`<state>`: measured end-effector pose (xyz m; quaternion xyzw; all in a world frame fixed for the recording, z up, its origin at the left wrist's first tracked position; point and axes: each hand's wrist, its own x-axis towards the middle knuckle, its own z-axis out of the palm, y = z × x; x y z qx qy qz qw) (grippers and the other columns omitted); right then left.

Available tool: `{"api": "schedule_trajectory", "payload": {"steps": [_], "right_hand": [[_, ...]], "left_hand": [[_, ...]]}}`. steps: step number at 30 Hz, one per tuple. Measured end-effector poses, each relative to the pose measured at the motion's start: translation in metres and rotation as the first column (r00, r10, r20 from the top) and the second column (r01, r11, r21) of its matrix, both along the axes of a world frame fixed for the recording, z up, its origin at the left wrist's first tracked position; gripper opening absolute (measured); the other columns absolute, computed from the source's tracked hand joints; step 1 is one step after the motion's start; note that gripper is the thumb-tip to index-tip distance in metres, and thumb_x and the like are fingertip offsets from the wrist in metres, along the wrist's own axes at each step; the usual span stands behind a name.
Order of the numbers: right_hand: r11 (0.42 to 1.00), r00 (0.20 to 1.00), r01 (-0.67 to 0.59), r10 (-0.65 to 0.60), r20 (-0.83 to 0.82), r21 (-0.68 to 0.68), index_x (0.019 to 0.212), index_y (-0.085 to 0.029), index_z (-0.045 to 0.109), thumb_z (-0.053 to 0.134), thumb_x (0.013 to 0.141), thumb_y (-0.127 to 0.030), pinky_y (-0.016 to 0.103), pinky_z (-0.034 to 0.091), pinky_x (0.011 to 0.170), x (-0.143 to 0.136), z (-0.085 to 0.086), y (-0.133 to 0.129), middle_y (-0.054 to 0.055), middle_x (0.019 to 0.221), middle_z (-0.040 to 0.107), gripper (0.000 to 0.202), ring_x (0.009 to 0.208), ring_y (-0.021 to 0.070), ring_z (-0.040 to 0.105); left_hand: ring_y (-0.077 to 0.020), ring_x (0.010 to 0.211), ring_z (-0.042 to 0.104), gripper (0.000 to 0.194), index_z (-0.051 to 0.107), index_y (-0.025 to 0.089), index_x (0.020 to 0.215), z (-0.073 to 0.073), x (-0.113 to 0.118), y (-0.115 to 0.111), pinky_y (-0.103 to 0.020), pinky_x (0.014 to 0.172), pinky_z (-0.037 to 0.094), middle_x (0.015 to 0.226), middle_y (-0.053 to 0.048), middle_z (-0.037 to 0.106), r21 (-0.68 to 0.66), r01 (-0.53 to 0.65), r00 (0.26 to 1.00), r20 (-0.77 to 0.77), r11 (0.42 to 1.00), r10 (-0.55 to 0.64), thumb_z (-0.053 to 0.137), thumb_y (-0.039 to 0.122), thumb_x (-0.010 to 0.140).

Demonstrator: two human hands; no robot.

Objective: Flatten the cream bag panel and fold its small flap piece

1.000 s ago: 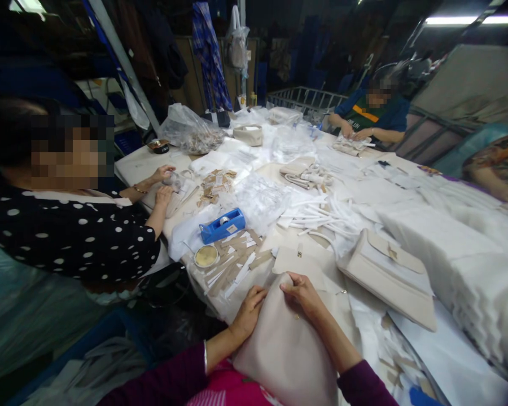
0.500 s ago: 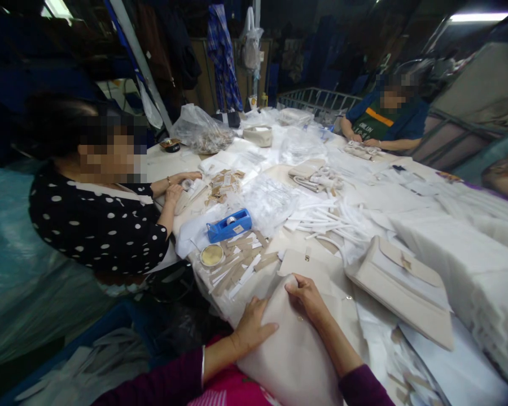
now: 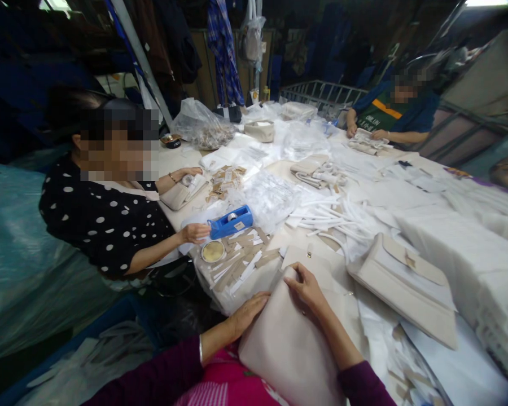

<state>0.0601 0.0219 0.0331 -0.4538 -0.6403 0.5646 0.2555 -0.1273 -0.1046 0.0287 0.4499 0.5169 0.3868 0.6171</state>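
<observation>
The left hand (image 3: 248, 312) is laid nearly flat, fingers loosely spread, on the left edge of a beige bag (image 3: 296, 344) at the table's near edge, at 6 o'clock. The right hand (image 3: 308, 288) is curled over the bag's top edge, which is pinched between thumb and fingers. At 10 o'clock, paper strips (image 3: 237, 265), a round tin (image 3: 213, 251) and a blue tape dispenser (image 3: 231, 221) are crowded close. At 2 o'clock a finished beige bag (image 3: 406, 287) is lying just beside.

left hand (image 3: 246, 313) flat, right hand (image 3: 308, 289) curled.
</observation>
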Motion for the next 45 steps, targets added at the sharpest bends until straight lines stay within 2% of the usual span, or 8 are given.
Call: {"api": "schedule_trajectory", "payload": {"steps": [4,8,11,20,26,31,40,45], "right_hand": [[0.827,0.895,-0.404,0.267,0.358,0.392,0.123,-0.023,0.054,0.063,0.074,-0.024,0.041,0.031,0.100,-0.008,0.040,0.006,0.008,0.130,0.051,0.049,0.119,0.0264,0.041],[0.478,0.520,-0.839,0.568,0.638,0.259,0.104,-0.026,0.066,0.071,0.073,-0.029,0.046,0.019,0.106,-0.025,0.062,-0.005,0.005,0.104,0.066,0.032,0.106,0.0247,0.049],[0.355,0.374,-0.918,0.620,0.689,0.179,0.096,-0.023,0.067,0.074,0.073,-0.030,0.041,0.024,0.098,-0.037,0.057,-0.017,0.005,0.100,0.068,0.025,0.098,0.0228,0.052],[0.433,0.521,-0.846,0.541,0.661,0.312,0.073,-0.019,0.061,0.055,0.084,-0.015,0.034,0.024,0.073,-0.033,0.029,-0.039,0.002,0.078,0.068,0.014,0.079,0.0167,0.048],[0.498,0.627,-0.769,0.462,0.627,0.401,0.068,-0.018,0.052,0.050,0.089,-0.017,0.033,0.023,0.072,-0.024,0.022,-0.051,0.000,0.072,0.064,0.022,0.077,0.0158,0.045],[0.448,0.605,-0.791,0.470,0.642,0.417,0.069,-0.019,0.053,0.049,0.091,-0.020,0.033,0.022,0.071,-0.027,0.019,-0.046,-0.001,0.072,0.063,0.023,0.074,0.0159,0.044],[0.488,0.680,-0.724,0.383,0.625,0.488,0.069,-0.018,0.052,0.051,0.091,-0.020,0.034,0.022,0.072,-0.026,0.009,-0.057,0.001,0.069,0.060,0.022,0.075,0.0164,0.044],[0.445,0.645,-0.762,0.462,0.609,0.470,0.070,-0.018,0.050,0.049,0.092,-0.020,0.034,0.023,0.074,-0.024,0.016,-0.048,0.000,0.073,0.062,0.023,0.076,0.0156,0.045]], "left_hand": [[-0.0249,0.122,0.048,0.038,0.063,0.023,0.118,-0.017,-0.001,0.005,-0.040,0.109,0.033,0.132,-0.005,0.056,-0.071,0.039,0.992,0.123,0.997,-0.030,0.053,0.033,0.083],[-0.0257,0.117,0.052,0.041,0.064,0.019,0.117,-0.027,-0.005,0.009,-0.044,0.109,0.032,0.121,-0.007,0.064,-0.151,0.016,0.990,0.138,0.988,0.005,0.057,0.025,0.077],[-0.0252,0.110,0.055,0.038,0.065,0.018,0.114,-0.029,-0.009,0.010,-0.043,0.107,0.033,0.111,-0.007,0.068,-0.132,0.044,0.992,0.123,0.990,-0.028,0.058,0.025,0.077],[-0.0212,0.100,0.049,0.033,0.065,0.019,0.108,-0.044,-0.005,-0.006,-0.035,0.091,0.038,0.099,-0.006,0.055,0.008,0.034,0.991,-0.132,0.999,-0.033,0.060,0.025,0.076],[-0.0136,0.083,0.043,0.026,0.051,0.018,0.094,-0.068,-0.011,-0.028,-0.026,0.077,0.036,0.082,0.003,0.048,-0.113,-0.073,0.992,-0.115,0.991,0.060,0.060,0.017,0.069],[-0.0095,0.069,0.033,0.031,0.039,0.020,0.077,-0.082,-0.014,-0.033,-0.023,0.062,0.028,0.072,0.006,0.034,-0.207,-0.031,0.996,-0.094,0.978,0.012,0.066,0.032,0.068],[-0.0127,0.076,0.039,0.033,0.046,0.019,0.086,-0.078,-0.018,-0.043,-0.026,0.070,0.034,0.080,0.003,0.042,-0.109,0.064,0.949,-0.300,0.992,-0.094,0.047,0.052,0.084],[-0.0143,0.072,0.042,0.041,0.052,0.017,0.071,-0.073,-0.017,-0.015,-0.029,0.070,0.038,0.069,0.002,0.046,-0.214,-0.018,0.959,-0.281,0.977,-0.044,0.039,0.053,0.087]]}}
